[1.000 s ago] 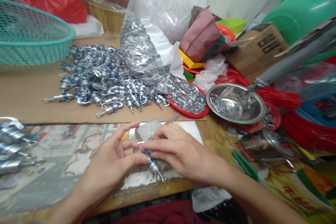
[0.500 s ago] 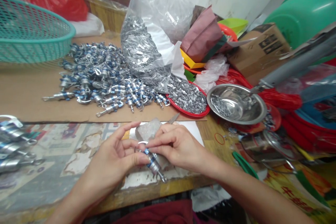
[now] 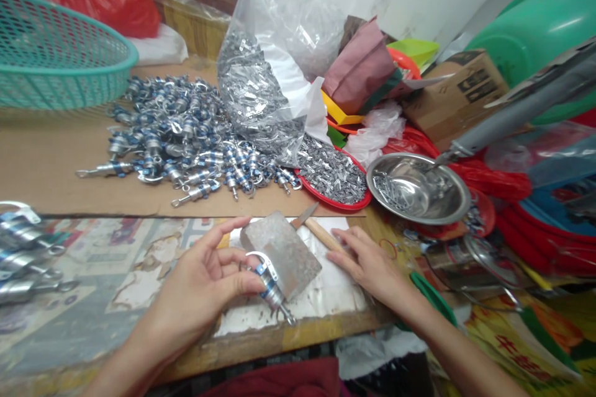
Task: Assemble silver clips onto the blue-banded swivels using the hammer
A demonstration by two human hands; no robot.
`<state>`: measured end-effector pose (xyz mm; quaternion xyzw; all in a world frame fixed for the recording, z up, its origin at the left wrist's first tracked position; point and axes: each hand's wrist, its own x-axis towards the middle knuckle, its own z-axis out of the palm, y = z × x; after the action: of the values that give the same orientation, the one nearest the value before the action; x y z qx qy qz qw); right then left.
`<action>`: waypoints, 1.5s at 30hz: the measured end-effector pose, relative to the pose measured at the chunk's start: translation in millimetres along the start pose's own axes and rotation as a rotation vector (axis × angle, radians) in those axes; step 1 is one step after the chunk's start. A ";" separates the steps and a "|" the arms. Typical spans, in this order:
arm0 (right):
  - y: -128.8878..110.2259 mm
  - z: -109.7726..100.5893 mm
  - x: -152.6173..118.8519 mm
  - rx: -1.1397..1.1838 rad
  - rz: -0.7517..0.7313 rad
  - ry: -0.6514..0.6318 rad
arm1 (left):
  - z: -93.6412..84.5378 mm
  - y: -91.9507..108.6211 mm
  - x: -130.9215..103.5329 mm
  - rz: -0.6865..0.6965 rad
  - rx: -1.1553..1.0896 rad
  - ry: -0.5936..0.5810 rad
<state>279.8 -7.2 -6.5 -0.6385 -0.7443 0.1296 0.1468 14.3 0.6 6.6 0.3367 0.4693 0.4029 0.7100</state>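
Observation:
Between the thumb and fingers of my left hand is a silver-and-blue metal fitting, its ringed end pointing down to the right and its curved white clip at the top. Just behind it lies a grey stone block on a white sheet. My right hand is beside a wooden handle, fingers apart, the fingertips at the handle's lower end. A pointed blade rests at the block's upper corner.
Behind the block, many similar fittings are piled on cardboard. A red tray of small metal pieces and a steel bowl stand at the back right. More fittings lie at the left edge. A green basket is behind.
My right hand has let go of the fitting and moved right to the wooden handle, uncovering the block. My left hand still holds the fitting in about the same place.

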 end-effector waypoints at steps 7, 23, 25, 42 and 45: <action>-26.1 -15.8 -15.5 0.054 -0.049 0.139 | 1.9 1.2 -2.1 0.018 -0.017 0.016; -66.0 -37.8 -44.8 0.112 -0.454 0.031 | 1.6 1.3 -1.6 0.021 0.012 0.007; -68.1 -37.0 -43.4 0.121 -0.444 0.007 | 1.4 1.3 -1.1 0.023 0.016 0.001; 22.8 -4.3 74.5 -0.012 0.061 0.193 | -2.6 -9.6 0.0 0.493 0.571 0.175; 30.1 -10.8 99.5 -0.116 0.087 0.148 | 1.2 -8.3 0.3 0.575 0.653 0.153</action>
<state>297.4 95.7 -2.6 -0.6854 -0.7093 0.0450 0.1586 17.6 -3.0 -0.2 0.6293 0.5106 0.4384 0.3887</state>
